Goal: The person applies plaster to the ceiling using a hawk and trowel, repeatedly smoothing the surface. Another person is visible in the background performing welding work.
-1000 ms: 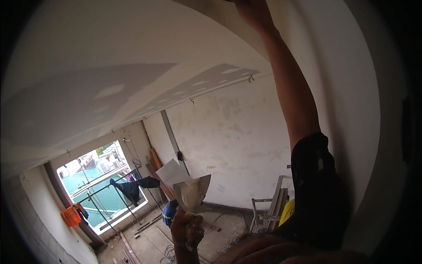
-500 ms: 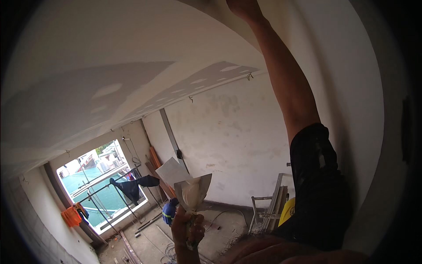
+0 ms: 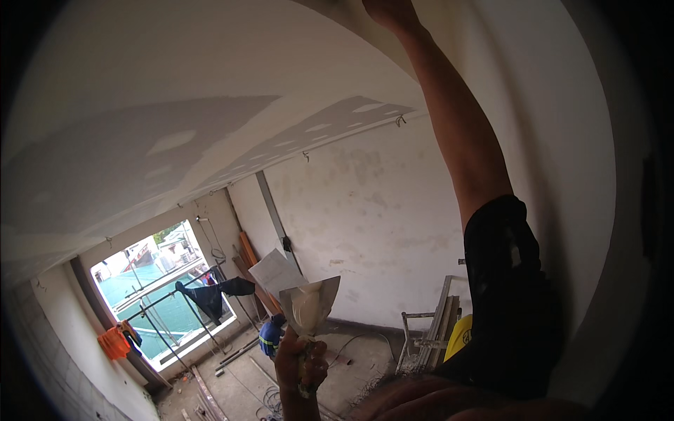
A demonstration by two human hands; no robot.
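Note:
Low in the middle, my left hand [image 3: 300, 361] grips a wide putty knife [image 3: 310, 302] upright by its handle, with pale compound on the metal blade. My right arm is stretched high up the right side; my right hand [image 3: 390, 12] is at the top edge against the shadowed ceiling recess, its fingers hidden, so I cannot tell what it holds. The pale ceiling [image 3: 140, 63] has grey unpainted areas with white patches.
Far below, a person in blue [image 3: 269, 338] crouches by leaning boards [image 3: 249, 245]. A window [image 3: 161, 281] has a metal rail with hanging dark clothing [image 3: 210, 302] and orange cloth [image 3: 114, 342]. A metal frame with planks [image 3: 437, 326] and a yellow object [image 3: 456, 340] stand right.
My raised right hand and forearm have shifted slightly left along the top since a second ago, mostly in the first half-second. My left hand with the putty knife has barely moved.

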